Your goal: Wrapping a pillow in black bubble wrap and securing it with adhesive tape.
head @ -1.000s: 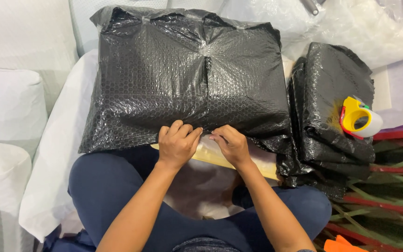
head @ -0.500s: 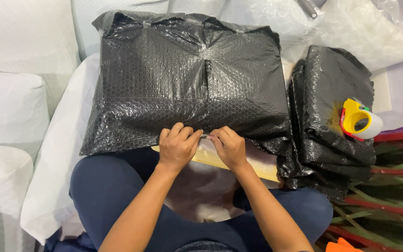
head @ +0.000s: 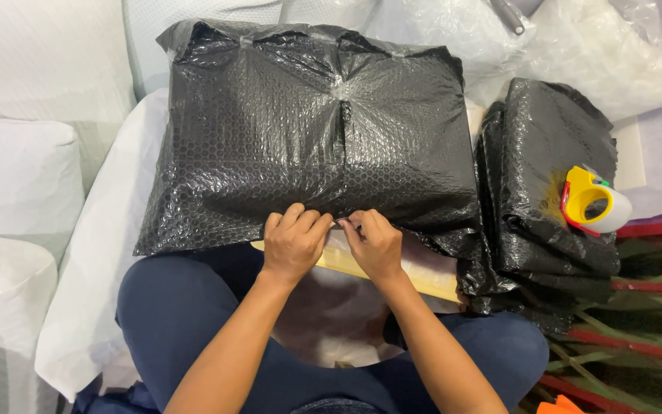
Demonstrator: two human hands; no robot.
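Both hands have drawn closer together since the earlier frame, their fingertips now almost meeting at the near edge of the black bubble-wrap parcel [head: 312,134]. The left hand [head: 294,245] is clenched, knuckles up, pinching that edge of the wrap. The right hand [head: 375,245] is curled the same way just beside it, gripping the same edge. The parcel is large and flat, with a taped seam running down its middle; it lies across the person's lap and over a white sheet [head: 97,261]. A pale yellow strip [head: 392,268] shows under the near edge, below the hands. To the right, a stack of folded black bubble wrap [head: 549,153] touches the parcel's right side. A yellow tape dispenser [head: 593,203] sits on that stack's right edge. White cushions [head: 17,169] lie to the left, well apart from the hands.
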